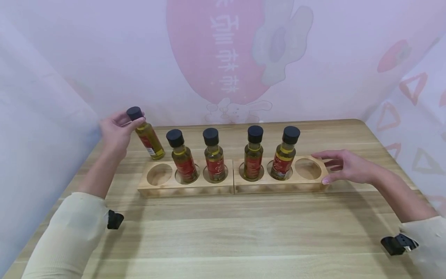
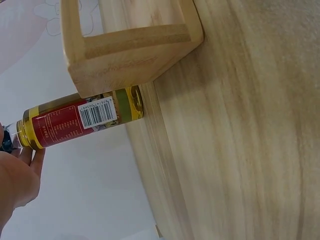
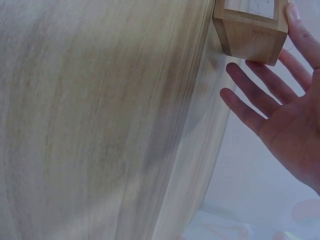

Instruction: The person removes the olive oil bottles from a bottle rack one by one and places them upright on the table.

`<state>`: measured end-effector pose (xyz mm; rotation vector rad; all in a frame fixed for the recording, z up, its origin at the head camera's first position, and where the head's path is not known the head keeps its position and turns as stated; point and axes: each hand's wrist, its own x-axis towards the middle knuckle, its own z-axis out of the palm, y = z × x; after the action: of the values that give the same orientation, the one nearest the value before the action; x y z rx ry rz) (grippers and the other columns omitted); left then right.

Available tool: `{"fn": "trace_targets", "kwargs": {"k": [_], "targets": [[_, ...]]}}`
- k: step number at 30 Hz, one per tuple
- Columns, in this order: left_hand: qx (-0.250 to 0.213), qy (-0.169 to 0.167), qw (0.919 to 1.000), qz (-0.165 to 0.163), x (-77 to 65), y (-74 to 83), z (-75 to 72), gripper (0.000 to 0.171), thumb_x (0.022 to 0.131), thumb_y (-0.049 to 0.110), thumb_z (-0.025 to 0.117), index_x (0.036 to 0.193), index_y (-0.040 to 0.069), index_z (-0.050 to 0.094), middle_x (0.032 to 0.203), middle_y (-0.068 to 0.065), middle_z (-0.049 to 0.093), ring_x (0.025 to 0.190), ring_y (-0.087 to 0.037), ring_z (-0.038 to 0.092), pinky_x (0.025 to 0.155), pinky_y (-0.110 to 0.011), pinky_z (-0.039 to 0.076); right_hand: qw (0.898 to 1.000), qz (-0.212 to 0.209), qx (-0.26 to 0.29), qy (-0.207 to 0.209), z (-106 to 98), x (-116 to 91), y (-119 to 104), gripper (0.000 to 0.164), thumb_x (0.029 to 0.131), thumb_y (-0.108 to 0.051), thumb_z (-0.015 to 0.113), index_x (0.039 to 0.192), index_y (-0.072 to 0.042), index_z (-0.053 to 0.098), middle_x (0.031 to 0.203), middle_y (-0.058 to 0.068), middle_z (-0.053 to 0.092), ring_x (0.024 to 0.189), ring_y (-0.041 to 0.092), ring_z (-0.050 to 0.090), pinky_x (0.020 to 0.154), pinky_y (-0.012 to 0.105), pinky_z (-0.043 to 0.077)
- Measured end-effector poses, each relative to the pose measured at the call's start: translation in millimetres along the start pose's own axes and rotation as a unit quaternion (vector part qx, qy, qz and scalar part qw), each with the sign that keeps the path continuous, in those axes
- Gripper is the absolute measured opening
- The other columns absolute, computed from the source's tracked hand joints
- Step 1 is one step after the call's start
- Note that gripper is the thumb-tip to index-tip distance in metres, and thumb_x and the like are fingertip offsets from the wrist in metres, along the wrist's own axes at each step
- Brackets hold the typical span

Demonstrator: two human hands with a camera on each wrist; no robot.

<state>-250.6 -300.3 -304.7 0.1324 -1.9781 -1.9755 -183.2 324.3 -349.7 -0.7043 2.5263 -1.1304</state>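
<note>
My left hand (image 1: pixel 118 130) holds an oil bottle (image 1: pixel 149 140) by its neck, just below the black cap. The bottle has yellow-green oil and a red label; its barcode shows in the left wrist view. Its base is close to the tabletop, behind the left end of the left wooden rack (image 1: pixel 189 190). At the far end of the right wooden rack (image 1: pixel 278 188), my right hand (image 1: pixel 352 166) grips the end, thumb at the front corner and forefinger at the back one. The other fingers of that hand (image 3: pixel 295 120) spread straight in the right wrist view.
Two similar oil bottles (image 1: pixel 184 164) stand in the left rack and two more (image 1: pixel 252 164) in the right rack. The outermost hole (image 1: pixel 159 174) at the left and the outermost hole (image 1: pixel 308 169) at the right hold no bottle. A pale printed wall (image 1: pixel 139 58) rises behind the wooden table (image 1: pixel 223 236).
</note>
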Motion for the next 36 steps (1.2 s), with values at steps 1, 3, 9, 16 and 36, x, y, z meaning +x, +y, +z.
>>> {"fn": "trace_targets", "kwargs": {"k": [1,3,9,16,36], "targets": [[0.0,0.0,1.0,0.002,-0.3,-0.3,0.2,0.033,0.084,0.003,0.087,0.114,0.011,0.077,0.09,0.011,0.08,0.089,-0.004,0.075,0.107,-0.021,0.048,1.0,-0.001,-0.001,0.002,0.0,-0.3,0.0,0.074,0.081,-0.006,0.089,0.144,0.01,0.052,0.139,0.035,0.057,0.117,0.051,0.065,0.094,0.052,0.059],[-0.001,-0.001,1.0,0.001,-1.0,-0.6,0.3,0.034,0.084,0.004,0.087,0.115,0.012,0.077,0.091,0.011,0.08,0.092,-0.004,0.074,0.109,-0.022,0.047,1.0,-0.005,0.0,0.001,-0.4,-0.7,0.4,0.074,0.081,-0.005,0.088,0.144,0.01,0.052,0.139,0.035,0.057,0.116,0.051,0.065,0.093,0.053,0.059],[-0.001,-0.002,1.0,-0.002,-2.7,-1.0,1.9,0.035,0.084,0.007,0.088,0.117,0.012,0.077,0.094,0.011,0.08,0.099,-0.007,0.072,0.116,-0.028,0.042,1.0,-0.009,0.009,-0.001,-1.0,-1.3,0.8,0.074,0.081,-0.002,0.088,0.143,0.012,0.051,0.138,0.037,0.056,0.116,0.052,0.064,0.092,0.052,0.06],[0.013,-0.003,0.9999,0.003,-3.4,-1.4,1.7,0.039,0.084,0.008,0.087,0.121,0.011,0.075,0.095,0.013,0.079,0.099,-0.006,0.071,0.113,-0.027,0.045,1.0,0.003,0.015,-0.005,-1.5,-0.9,1.0,0.075,0.081,-0.003,0.088,0.144,0.011,0.051,0.139,0.037,0.055,0.117,0.052,0.064,0.088,0.037,0.063],[0.179,-0.045,0.9827,0.017,-26.1,7.5,-20.7,0.072,0.093,0.012,0.08,0.156,0.006,0.045,0.149,-0.017,0.057,0.126,-0.017,0.063,0.094,-0.013,0.053,1.0,-0.009,0.012,-0.009,-2.9,1.6,3.4,0.076,0.08,-0.001,0.088,0.144,0.012,0.05,0.141,0.038,0.053,0.118,0.055,0.062,0.094,0.054,0.059]]}}
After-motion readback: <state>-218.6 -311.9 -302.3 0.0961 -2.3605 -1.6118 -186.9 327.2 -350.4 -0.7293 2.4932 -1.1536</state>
